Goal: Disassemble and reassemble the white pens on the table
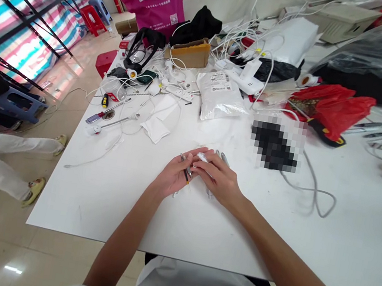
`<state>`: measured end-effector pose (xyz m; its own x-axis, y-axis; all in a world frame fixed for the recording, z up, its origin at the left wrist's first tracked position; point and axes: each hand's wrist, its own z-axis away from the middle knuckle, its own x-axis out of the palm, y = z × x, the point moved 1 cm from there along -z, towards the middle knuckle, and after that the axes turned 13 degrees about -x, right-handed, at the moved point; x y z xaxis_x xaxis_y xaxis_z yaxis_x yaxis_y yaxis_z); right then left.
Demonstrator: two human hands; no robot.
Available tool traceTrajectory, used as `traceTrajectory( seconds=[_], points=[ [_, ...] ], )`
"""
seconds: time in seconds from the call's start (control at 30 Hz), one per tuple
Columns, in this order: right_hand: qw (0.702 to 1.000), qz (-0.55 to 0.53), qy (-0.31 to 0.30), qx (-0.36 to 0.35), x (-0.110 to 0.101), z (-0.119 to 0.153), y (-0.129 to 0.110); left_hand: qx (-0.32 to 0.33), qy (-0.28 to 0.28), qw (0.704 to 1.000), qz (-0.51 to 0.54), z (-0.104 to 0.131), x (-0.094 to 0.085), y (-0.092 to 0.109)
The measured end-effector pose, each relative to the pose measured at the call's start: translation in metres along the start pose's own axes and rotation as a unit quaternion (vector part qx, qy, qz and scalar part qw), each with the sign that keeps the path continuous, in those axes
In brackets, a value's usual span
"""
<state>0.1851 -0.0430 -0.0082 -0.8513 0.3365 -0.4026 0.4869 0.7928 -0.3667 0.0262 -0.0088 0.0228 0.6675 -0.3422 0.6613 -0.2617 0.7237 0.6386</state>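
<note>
My left hand (175, 175) is over the white table (110, 202), palm up, its fingers curled round a small metal tool (186, 168) with a dark and orange end. Against its fingertips, my right hand (219, 180) pinches a small white piece (202, 157), too small to name. Silvery metal items (224, 158) lie partly hidden behind and under my right hand. What else my palms may cover cannot be seen.
A screwdriver (95, 118), white paper (159, 125) and tangled cables lie at the left. Behind are a white package (219, 96), a cardboard box (190, 54) and a power strip (244, 79). A blurred black object (274, 145) with a grey cable lies at the right.
</note>
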Motion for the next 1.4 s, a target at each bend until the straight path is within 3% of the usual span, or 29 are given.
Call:
traceTrajectory(
  seconds=[0.27,0.4,0.5,0.67,0.8,1.07,1.23,1.4],
  points=[
    [0.998,-0.016,-0.056,0.031,-0.002,-0.003,0.001,0.005,0.007,1.000,0.012,-0.003,-0.001,-0.003],
    [0.998,0.013,-0.047,0.040,-0.007,-0.004,0.004,0.030,0.020,0.999,-0.009,-0.002,-0.001,-0.001],
    [0.992,0.046,-0.105,0.056,-0.011,-0.005,0.010,0.040,0.029,0.997,-0.063,-0.005,-0.006,-0.003],
    [0.976,0.107,-0.187,0.038,-0.012,-0.002,0.018,0.044,0.107,0.984,-0.137,-0.014,-0.019,-0.017],
    [0.984,0.069,-0.155,0.058,-0.010,-0.002,0.014,0.056,0.111,0.988,-0.092,-0.016,-0.017,-0.020],
    [0.992,0.032,-0.100,0.071,-0.009,-0.005,0.013,0.048,0.087,0.995,0.012,-0.011,-0.013,-0.004],
    [0.995,0.032,-0.084,0.047,-0.007,-0.001,0.013,0.028,0.052,0.998,0.033,-0.011,-0.010,-0.005],
    [0.998,0.041,-0.027,0.045,-0.006,-0.002,0.009,0.005,0.029,0.999,0.021,-0.009,-0.002,-0.008]
  ],
)
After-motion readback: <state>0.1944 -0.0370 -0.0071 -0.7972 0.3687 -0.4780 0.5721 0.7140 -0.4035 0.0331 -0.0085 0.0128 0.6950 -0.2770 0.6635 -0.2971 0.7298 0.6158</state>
